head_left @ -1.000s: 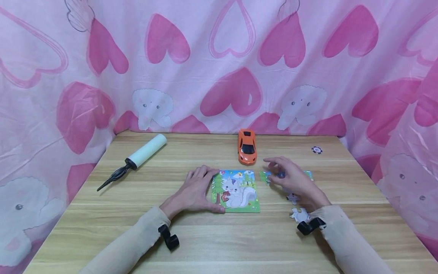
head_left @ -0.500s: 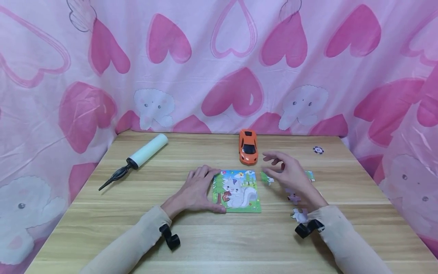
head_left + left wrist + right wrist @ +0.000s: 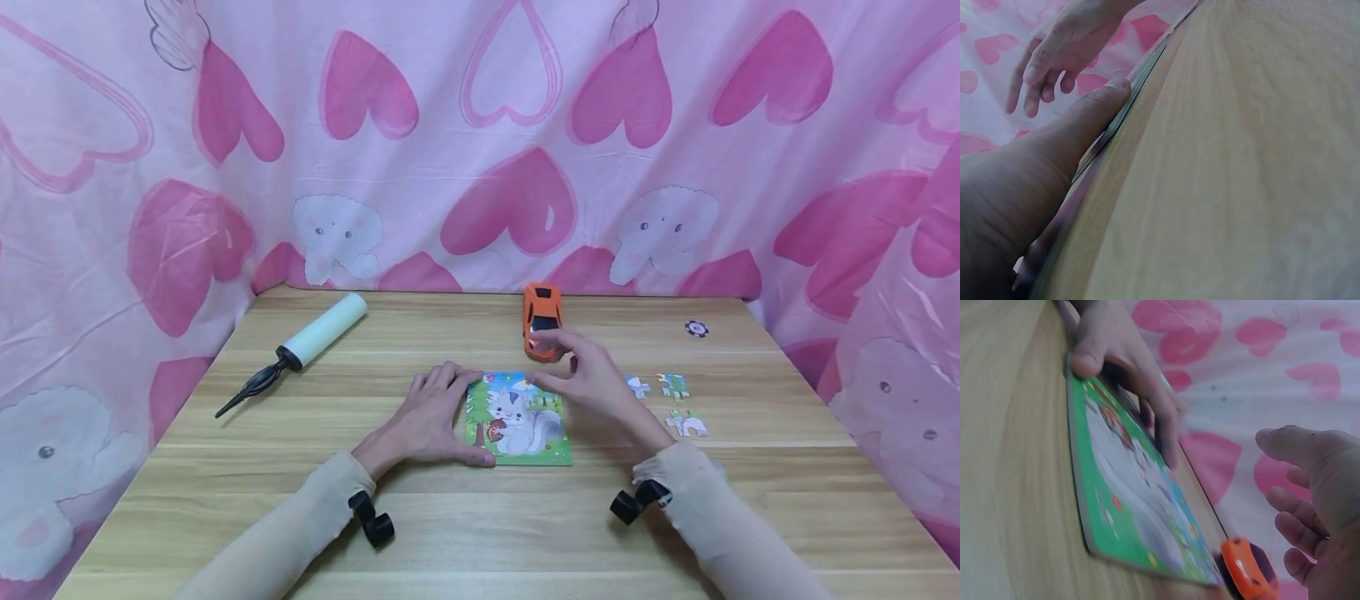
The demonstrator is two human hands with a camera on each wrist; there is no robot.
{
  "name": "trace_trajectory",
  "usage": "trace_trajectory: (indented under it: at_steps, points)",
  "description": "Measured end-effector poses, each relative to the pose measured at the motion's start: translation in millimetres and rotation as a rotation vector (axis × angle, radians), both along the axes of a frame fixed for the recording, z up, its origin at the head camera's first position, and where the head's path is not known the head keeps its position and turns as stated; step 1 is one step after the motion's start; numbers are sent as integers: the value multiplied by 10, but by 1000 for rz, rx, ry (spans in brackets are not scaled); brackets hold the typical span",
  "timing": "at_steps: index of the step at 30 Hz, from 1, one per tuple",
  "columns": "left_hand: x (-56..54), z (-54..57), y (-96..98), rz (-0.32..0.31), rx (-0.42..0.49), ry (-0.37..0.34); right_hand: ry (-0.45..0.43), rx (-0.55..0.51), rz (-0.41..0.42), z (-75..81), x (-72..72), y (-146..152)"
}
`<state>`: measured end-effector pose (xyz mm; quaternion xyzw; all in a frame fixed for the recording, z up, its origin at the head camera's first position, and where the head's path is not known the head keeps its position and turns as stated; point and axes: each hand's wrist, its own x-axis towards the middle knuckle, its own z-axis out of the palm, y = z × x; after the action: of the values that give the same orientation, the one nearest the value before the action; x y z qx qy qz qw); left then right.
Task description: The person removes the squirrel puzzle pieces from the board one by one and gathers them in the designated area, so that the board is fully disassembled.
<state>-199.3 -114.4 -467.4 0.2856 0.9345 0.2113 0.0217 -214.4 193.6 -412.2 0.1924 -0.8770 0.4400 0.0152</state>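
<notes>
A square picture board (image 3: 517, 433) showing a grey squirrel with a green border lies flat on the table. My left hand (image 3: 423, 421) grips it by the left side, thumb on the near edge and fingers at the far edge; the right wrist view shows this grip on the board (image 3: 1110, 494) too. Above the board's far right corner hovers my right hand (image 3: 592, 383), its fingers loosely bent and apart. Between them nothing shows in the right wrist view, where the hand (image 3: 1335, 487) is off the board.
Loose jigsaw pieces (image 3: 686, 423) lie right of my right forearm, which hides some. An orange toy car (image 3: 542, 304) sits behind the board, partly covered by my fingers. A hand pump (image 3: 315, 337) lies at left, a small round chip (image 3: 697, 329) at far right.
My right hand has moved left, from over the loose jigsaw pieces to above the board's far right corner. My left hand and the board have stayed put.
</notes>
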Motion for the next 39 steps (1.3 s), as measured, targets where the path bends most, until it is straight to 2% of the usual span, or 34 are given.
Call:
trace_trajectory:
  at_steps: [7, 19, 25, 39]
  points:
    - [-8, -13, 3, -7, 1, 6, 33, -30, 87, -64, -8, -201]
    - [-1, -9, -6, -8, 6, 10, -4, 37, 141, -244, 90, -376]
    - [4, -7, -4, -10, 16, 18, -31, 92, 178, -308, 109, -438]
    - [-4, -16, -12, -18, 3, 26, 33, 247, 194, -360, 186, -530]
